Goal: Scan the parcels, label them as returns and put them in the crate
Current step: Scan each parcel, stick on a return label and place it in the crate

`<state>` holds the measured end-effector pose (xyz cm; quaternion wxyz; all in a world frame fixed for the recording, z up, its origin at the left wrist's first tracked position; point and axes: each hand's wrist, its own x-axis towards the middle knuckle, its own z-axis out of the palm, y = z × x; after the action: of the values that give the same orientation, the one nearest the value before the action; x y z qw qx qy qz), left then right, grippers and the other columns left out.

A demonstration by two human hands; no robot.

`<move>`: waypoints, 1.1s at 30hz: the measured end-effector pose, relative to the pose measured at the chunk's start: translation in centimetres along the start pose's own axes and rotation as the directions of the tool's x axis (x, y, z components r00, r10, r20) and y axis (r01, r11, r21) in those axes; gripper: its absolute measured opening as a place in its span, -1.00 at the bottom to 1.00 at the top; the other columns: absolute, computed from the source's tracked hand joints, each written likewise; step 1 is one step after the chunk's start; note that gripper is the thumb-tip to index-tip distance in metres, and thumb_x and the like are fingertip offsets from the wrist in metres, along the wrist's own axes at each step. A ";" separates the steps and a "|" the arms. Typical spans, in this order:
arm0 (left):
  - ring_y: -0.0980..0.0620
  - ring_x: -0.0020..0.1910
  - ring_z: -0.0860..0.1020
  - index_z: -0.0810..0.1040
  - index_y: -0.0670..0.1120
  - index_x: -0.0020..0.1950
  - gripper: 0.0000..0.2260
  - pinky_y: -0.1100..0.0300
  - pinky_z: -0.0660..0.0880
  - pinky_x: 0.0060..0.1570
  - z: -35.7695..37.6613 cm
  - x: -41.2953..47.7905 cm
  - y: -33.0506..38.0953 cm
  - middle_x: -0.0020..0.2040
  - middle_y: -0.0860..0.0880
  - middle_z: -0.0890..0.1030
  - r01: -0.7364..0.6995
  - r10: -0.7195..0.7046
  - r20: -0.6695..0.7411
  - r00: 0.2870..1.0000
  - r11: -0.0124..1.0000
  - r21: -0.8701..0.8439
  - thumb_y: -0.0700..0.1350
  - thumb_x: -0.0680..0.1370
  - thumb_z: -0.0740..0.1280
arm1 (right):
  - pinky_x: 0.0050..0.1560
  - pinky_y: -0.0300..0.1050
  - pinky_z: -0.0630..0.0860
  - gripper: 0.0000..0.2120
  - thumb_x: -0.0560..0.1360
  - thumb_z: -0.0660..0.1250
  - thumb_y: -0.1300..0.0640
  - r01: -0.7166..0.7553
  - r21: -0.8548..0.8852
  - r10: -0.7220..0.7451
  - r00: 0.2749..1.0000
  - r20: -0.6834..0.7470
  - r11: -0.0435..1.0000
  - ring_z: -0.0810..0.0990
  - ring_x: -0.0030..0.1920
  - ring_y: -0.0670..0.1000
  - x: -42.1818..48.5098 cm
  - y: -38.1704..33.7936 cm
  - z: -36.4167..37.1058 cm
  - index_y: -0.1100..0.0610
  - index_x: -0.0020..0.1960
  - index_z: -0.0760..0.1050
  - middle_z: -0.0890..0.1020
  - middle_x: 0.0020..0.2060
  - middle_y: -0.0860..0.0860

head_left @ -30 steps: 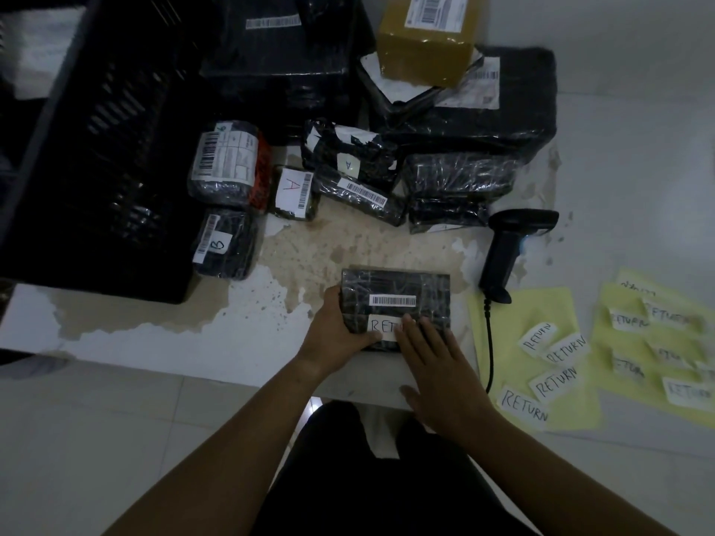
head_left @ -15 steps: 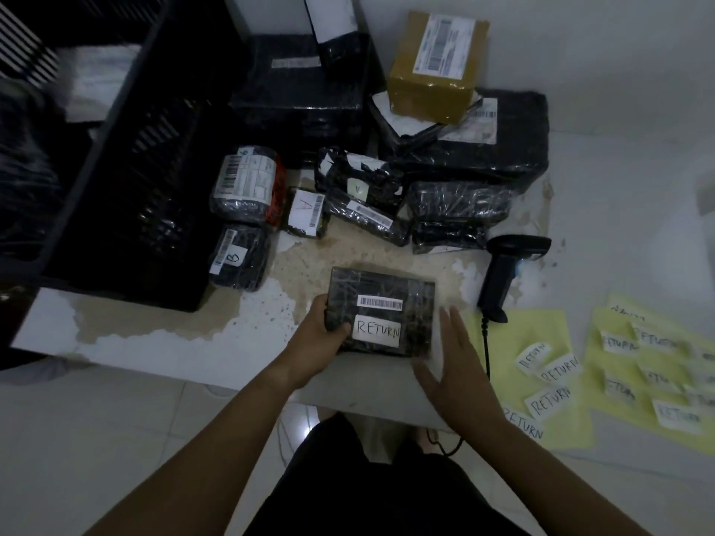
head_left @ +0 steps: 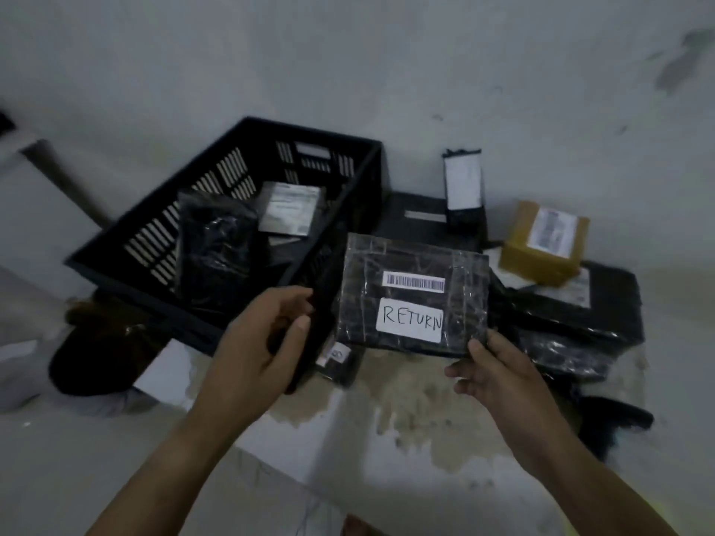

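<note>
A black wrapped parcel (head_left: 410,299) with a barcode strip and a white handwritten RETURN label hangs above the table, just right of the black slatted crate (head_left: 232,176). My right hand (head_left: 491,373) pinches the parcel's lower right corner. My left hand (head_left: 263,338) is curled around the crate's near right wall, apart from the parcel. Inside the crate lie a black bagged parcel (head_left: 216,245) and a parcel with a white shipping label (head_left: 290,210).
A brown box (head_left: 541,241) rests on large black parcels (head_left: 572,307) at the right. A small upright parcel (head_left: 462,183) leans on the wall. Another small parcel (head_left: 336,357) lies under the held one on the stained table (head_left: 387,404).
The labelled parcel has risen off the table toward the crate. My left hand left the parcel and went to the crate wall; my right hand took its corner. The view tilted up.
</note>
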<state>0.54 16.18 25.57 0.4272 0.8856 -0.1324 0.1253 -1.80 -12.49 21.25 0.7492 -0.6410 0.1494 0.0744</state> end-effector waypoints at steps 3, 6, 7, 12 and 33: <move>0.13 -0.02 0.56 0.56 -0.07 0.15 -0.83 0.09 0.52 -0.06 -5.5 1.6 -4.7 -0.02 0.09 0.57 -0.036 0.062 -0.112 0.992 0.975 0.221 -0.06 0.63 0.25 | -0.15 -0.03 0.51 -0.74 0.68 0.13 0.21 0.097 -0.075 -0.092 0.994 0.066 0.992 0.63 -0.12 0.09 2.7 -2.0 4.9 0.02 0.28 0.50 0.70 -0.01 0.12; 0.02 0.04 0.52 0.56 -0.13 0.18 -0.74 0.04 0.50 0.04 -9.1 3.2 -10.0 0.07 0.00 0.52 0.001 0.047 -0.116 0.992 0.925 0.380 -0.01 0.63 0.23 | -0.19 -0.09 0.55 -0.77 0.68 0.13 0.22 0.216 -0.175 -0.196 0.973 0.121 0.961 0.64 -0.14 0.06 6.1 -3.8 9.3 -0.01 0.24 0.45 0.69 -0.02 0.13; 0.00 0.08 0.51 0.56 -0.13 0.20 -0.71 0.04 0.49 0.08 -9.8 3.8 -11.6 0.11 -0.02 0.51 0.018 0.031 -0.106 0.994 0.903 0.429 0.02 0.62 0.22 | -0.16 -0.08 0.59 -0.78 0.68 0.14 0.20 0.249 -0.230 -0.221 0.965 0.141 0.941 0.65 -0.11 0.05 7.3 -4.4 10.6 -0.05 0.22 0.44 0.68 -0.03 0.09; -0.02 0.08 0.50 0.52 -0.09 0.25 -0.69 0.06 0.46 0.06 -10.8 5.7 -16.6 0.14 -0.01 0.50 0.090 -0.067 -0.066 0.996 0.889 0.449 0.06 0.65 0.15 | -0.09 -0.25 0.52 -0.76 0.68 0.13 0.20 0.452 -0.421 -0.320 0.881 0.348 0.786 0.63 -0.06 -0.06 13.1 -7.3 16.6 -0.14 0.13 0.40 0.64 -0.04 -0.05; 0.00 0.02 0.51 0.38 -0.10 0.49 -0.46 0.15 0.27 -0.02 -9.4 5.6 -18.5 0.41 -0.06 0.48 0.116 -0.089 -0.083 0.993 0.898 0.424 -0.04 0.50 0.12 | 0.26 0.14 0.29 -0.45 0.59 0.26 -0.12 0.482 -0.858 -0.010 0.871 0.492 -0.178 0.48 0.26 0.20 22.0 -4.9 26.2 0.05 0.48 0.21 0.46 0.31 0.10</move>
<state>11.05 34.02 19.75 0.2324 0.9591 -0.0419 0.1558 23.87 10.65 22.34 0.0285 -0.9713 -0.2088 0.1108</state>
